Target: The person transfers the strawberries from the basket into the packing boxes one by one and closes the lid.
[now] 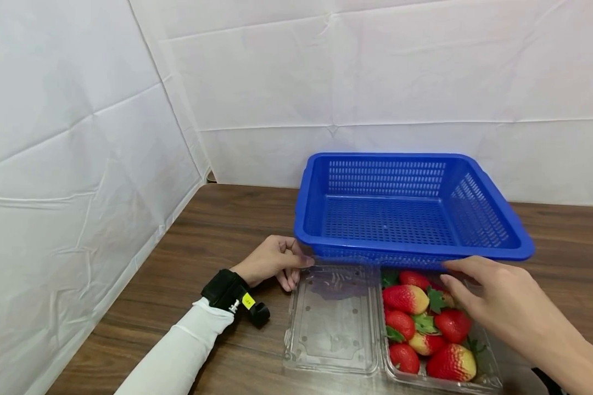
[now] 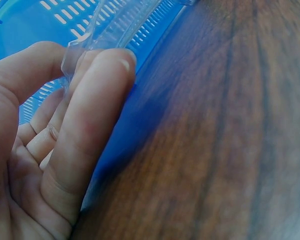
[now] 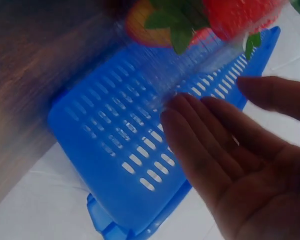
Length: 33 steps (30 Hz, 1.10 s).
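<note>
A clear plastic clamshell box lies unfolded, its lid [image 1: 338, 334] on the left and its tray [image 1: 442, 384] full of strawberries [image 1: 452, 362] on the right. My left hand [image 1: 277, 262] pinches the far left corner of the lid between thumb and fingers; the left wrist view shows the thin plastic edge [image 2: 72, 55] between them. Over the tray's far right side is my right hand [image 1: 509, 299], its fingers lightly bent and holding nothing. In the right wrist view its fingertips [image 3: 177, 112] are close to the tray's clear wall; whether they touch it I cannot tell.
A blue slotted plastic basket [image 1: 390, 241] stands directly behind the box, with nothing in it. Underneath is a dark wooden table [image 1: 202, 230]. White sheeting [image 1: 375, 82] hangs at the back and along the left side.
</note>
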{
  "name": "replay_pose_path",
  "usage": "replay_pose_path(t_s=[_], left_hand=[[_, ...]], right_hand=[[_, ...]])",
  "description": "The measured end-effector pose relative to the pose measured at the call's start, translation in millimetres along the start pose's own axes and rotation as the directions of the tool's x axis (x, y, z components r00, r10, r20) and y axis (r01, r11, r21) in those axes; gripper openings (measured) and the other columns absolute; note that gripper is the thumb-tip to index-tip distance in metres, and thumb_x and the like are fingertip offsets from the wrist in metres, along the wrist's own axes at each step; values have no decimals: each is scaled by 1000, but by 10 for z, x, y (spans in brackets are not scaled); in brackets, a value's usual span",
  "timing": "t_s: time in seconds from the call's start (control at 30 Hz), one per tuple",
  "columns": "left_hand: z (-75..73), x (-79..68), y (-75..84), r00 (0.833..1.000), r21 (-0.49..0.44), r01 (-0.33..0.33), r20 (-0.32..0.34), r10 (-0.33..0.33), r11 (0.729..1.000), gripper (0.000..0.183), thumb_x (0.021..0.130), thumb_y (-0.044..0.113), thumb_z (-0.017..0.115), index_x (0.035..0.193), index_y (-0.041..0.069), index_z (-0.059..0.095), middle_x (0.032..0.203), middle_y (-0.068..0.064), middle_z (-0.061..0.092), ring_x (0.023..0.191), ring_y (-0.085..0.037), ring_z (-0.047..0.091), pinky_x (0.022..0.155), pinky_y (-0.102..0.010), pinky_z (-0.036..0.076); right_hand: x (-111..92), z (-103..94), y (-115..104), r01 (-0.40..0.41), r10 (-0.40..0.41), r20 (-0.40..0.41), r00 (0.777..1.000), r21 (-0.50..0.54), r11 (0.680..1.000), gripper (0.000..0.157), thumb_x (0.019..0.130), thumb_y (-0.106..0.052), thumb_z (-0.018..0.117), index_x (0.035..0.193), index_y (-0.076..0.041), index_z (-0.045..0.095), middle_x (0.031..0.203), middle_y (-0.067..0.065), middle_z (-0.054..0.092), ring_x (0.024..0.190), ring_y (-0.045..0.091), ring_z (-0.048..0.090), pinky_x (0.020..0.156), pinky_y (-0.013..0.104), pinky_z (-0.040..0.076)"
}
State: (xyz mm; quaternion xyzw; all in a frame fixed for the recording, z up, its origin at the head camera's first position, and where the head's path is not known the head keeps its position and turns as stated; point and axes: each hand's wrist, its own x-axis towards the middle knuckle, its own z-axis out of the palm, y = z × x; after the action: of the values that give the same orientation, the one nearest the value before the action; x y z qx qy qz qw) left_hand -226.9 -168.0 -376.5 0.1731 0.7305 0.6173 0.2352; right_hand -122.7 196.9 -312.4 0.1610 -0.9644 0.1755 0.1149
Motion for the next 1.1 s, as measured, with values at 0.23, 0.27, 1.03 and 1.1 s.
replay_pose_path(t_s=[0.23,0.27,1.03,1.1], left_hand=[[18,17,-22,1000,-8,-6,10,6,1000,25,84,19,74,83,-1,59,58,-11,63,47,-21,62,42,-27,55],[20,19,-29,1000,-11,-6,11,6,1000,25,84,18,74,83,-1,59,58,-11,63,47,-21,61,42,-27,55],[-5,7,-23,1000,-21,-15,2,15,1000,25,84,18,74,81,-1,58,57,-11,62,47,-21,61,41,-27,54],[-17,3,-30,1000,-15,-13,-2,13,1000,25,84,18,74,80,-1,58,57,-11,62,47,-22,61,41,-27,54]], right_hand=[[-102,23,92,-20,22,-115,993,24,1000,24,80,-9,75,103,-3,70,92,20,71,74,32,67,59,54,57],[-114,32,115,-32,36,-112,993,31,999,24,80,-8,75,103,-3,70,92,20,71,74,32,67,59,54,57],[-86,109,634,-494,246,441,863,632,597,59,99,-36,55,132,12,45,110,13,70,96,21,67,78,24,57],[-83,144,668,-487,215,451,866,666,565,57,100,-33,53,132,13,43,111,12,69,98,22,66,79,26,57]])
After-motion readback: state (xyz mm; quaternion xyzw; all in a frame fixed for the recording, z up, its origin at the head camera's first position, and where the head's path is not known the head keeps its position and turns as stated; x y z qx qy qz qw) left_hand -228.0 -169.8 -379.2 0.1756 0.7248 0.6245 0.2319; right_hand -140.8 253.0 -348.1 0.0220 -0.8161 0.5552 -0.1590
